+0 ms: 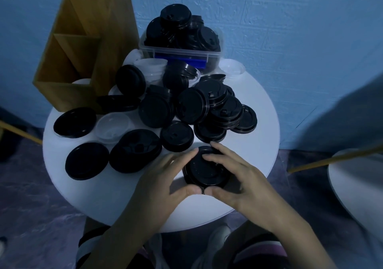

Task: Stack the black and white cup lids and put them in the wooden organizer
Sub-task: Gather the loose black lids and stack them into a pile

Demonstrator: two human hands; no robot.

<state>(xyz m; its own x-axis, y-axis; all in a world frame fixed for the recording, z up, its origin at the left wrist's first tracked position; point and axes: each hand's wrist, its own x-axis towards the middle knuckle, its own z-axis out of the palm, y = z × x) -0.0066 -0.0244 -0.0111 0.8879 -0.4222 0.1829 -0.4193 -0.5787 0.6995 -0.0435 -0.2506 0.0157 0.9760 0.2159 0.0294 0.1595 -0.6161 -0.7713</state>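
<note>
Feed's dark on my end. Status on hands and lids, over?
Left hand and right hand grip black lid stack. Wooden organizer back left. Loose lids piled between.

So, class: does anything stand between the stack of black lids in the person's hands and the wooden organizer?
Yes. Loose black lids and a white lid lie on the table between the held stack and the wooden organizer. They lie low, so lifting the stack over them should probably clear them.
</note>
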